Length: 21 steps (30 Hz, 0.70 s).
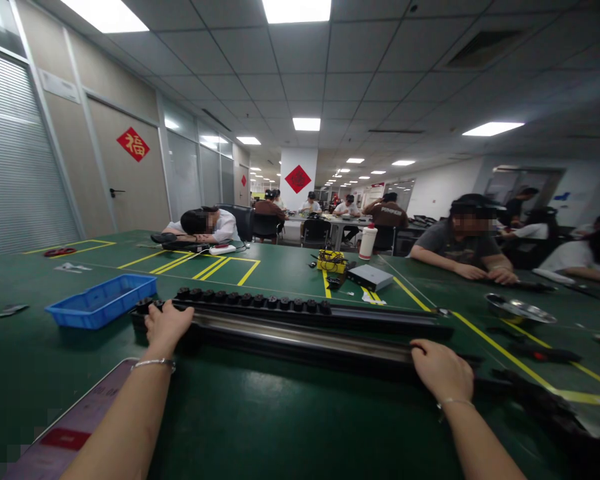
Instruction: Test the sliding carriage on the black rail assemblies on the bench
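A long black rail point(300, 339) with a shiny metal strip along its middle lies across the green table in front of me. My left hand point(169, 327) grips its left end, the fingertips curled over the far side. Near the other end, my right hand point(445, 370) has its fingers bent over the rail's edge, and part of the grip is hidden. Just behind lies a second black rail point(385, 319), bearing a row of several round black pieces point(253, 302) along its left half.
A blue plastic tray point(103, 307) stands left of the rails. A phone point(75, 420) lies by my left forearm. Farther back are a grey box point(370, 277), a yellow holder point(331, 261) and a white bottle point(367, 241). A metal bowl point(520, 310) sits right; people sit around the table.
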Tool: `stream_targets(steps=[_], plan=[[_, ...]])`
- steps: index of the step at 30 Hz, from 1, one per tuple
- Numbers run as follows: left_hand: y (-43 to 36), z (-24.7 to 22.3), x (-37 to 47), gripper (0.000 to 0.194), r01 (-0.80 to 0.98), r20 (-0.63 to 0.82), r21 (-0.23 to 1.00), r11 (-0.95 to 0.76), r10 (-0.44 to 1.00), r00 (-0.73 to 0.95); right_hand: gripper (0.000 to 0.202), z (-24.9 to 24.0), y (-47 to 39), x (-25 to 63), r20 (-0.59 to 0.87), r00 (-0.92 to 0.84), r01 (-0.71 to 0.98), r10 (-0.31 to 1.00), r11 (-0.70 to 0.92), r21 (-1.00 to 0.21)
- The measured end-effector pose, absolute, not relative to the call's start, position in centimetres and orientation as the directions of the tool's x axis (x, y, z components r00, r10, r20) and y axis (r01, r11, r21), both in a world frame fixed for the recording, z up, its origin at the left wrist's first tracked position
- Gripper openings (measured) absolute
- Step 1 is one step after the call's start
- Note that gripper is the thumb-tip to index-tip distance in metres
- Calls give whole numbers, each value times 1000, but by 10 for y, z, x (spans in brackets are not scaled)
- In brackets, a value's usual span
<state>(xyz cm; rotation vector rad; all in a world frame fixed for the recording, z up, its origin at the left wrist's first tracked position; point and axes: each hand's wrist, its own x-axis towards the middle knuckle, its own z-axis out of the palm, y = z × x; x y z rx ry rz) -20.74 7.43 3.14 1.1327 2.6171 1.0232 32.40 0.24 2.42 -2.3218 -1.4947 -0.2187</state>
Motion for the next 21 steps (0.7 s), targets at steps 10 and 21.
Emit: stream_targets(steps=[10,21], plan=[[69,31,-205,70,697,243,481,531,684,-688,40,22,3,324,345,411,911,844,-365,-192],[76,36,-209,75,583,115,625,519,677,-727,38,19,6,328,332,436,898,836,-379,-224]])
